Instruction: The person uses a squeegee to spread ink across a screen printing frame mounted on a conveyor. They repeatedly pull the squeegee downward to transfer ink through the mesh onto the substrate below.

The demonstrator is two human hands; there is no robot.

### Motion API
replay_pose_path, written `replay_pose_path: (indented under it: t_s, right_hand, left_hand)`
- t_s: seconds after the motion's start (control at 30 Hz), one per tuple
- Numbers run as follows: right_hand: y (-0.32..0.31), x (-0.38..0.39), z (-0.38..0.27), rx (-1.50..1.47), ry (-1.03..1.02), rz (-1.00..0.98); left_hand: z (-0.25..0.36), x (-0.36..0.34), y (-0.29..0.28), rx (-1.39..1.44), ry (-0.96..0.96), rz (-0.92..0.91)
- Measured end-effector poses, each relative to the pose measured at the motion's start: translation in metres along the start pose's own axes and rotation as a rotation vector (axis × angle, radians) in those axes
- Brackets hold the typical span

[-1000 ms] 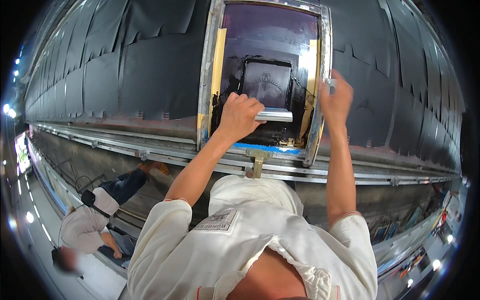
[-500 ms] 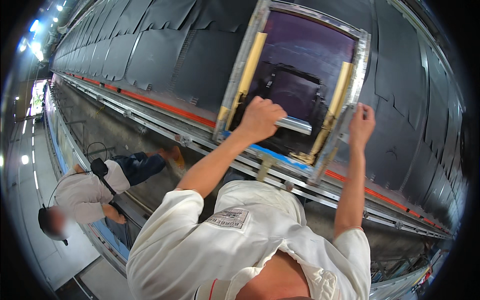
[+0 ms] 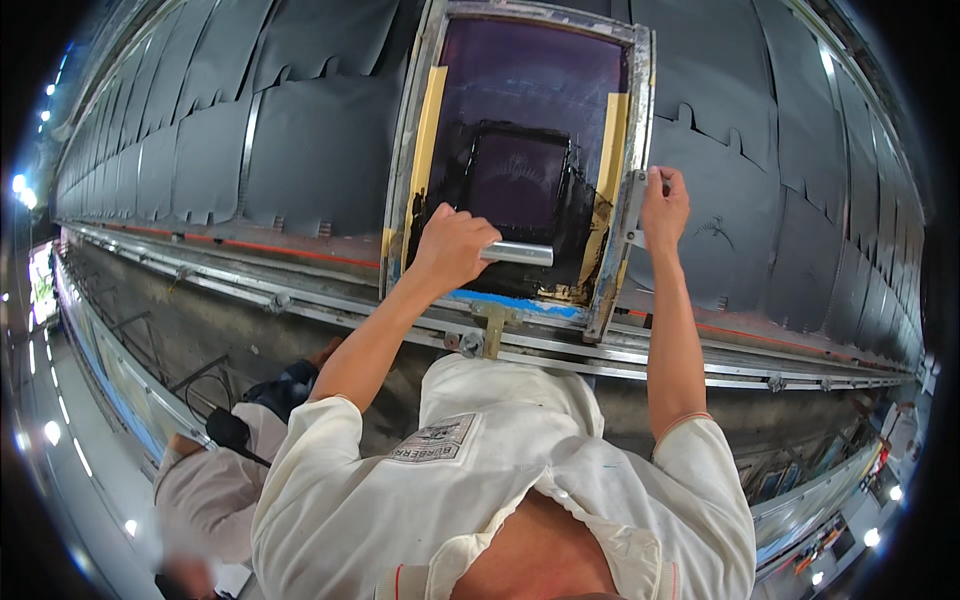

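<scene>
My left hand is wrapped round a silver squeegee bar, low over an aluminium-framed printing screen. The screen's mesh is purple, with dark wet ink round a rectangular printed area, yellow tape strips at both sides and blue tape along the near edge. My right hand has its fingers closed on the screen frame's right edge, at a metal side plate. A brass-coloured bracket sits at the frame's near edge, by a long rail.
Rows of dark grey sheets cover the long bed on both sides of the screen. A metal rail runs along the near edge. A co-worker in a pale shirt bends at the lower left. Another person is faintly visible far right.
The view swung and came back nearly level. My left hand and squeegee sit slightly nearer the screen's front edge. My right hand remains at the frame's side. The co-worker appears lower in the picture.
</scene>
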State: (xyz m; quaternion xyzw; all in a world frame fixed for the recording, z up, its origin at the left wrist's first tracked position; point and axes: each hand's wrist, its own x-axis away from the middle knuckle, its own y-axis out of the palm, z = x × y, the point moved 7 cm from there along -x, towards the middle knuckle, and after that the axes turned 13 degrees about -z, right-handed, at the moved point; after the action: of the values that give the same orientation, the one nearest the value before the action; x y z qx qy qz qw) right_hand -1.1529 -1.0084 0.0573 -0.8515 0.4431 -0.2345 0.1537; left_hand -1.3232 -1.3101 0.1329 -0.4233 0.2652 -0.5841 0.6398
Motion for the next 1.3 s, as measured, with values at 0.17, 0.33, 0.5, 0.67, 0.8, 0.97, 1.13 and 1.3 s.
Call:
replay_pose_path:
  t_s: [0.17,0.33,0.5,0.67,0.8,0.97,1.13,1.3]
  right_hand:
    - [0.001,-0.011,-0.003,0.291,-0.045,-0.067]
    - [0.032,-0.019,-0.129,0.325,-0.441,-0.35]
    - [0.118,-0.029,-0.181,0.674,-0.495,-0.78]
    - [0.136,-0.029,-0.151,0.773,-0.544,-0.737]
    - [0.135,0.054,-0.127,0.803,-0.641,-0.756]
    - [0.126,0.067,-0.131,0.756,-0.656,-0.78]
    - [0.129,-0.026,-0.164,0.818,-0.528,-0.771]
    - [0.137,-0.046,-0.159,0.765,-0.494,-0.794]
  left_hand:
    - [-0.037,-0.082,-0.025,-0.089,0.015,-0.03]
    - [-0.063,-0.144,-0.059,-0.068,-0.015,-0.126]
    - [-0.083,-0.161,-0.064,-0.011,-0.099,-0.22]
    - [-0.075,-0.153,-0.056,0.046,-0.083,-0.143]
    - [-0.044,-0.075,-0.014,-0.055,-0.005,-0.092]
    - [-0.034,-0.07,-0.021,-0.015,0.006,-0.142]
    - [-0.075,-0.155,-0.058,-0.005,-0.017,-0.165]
    - [-0.09,-0.171,-0.053,0.036,-0.048,-0.153]
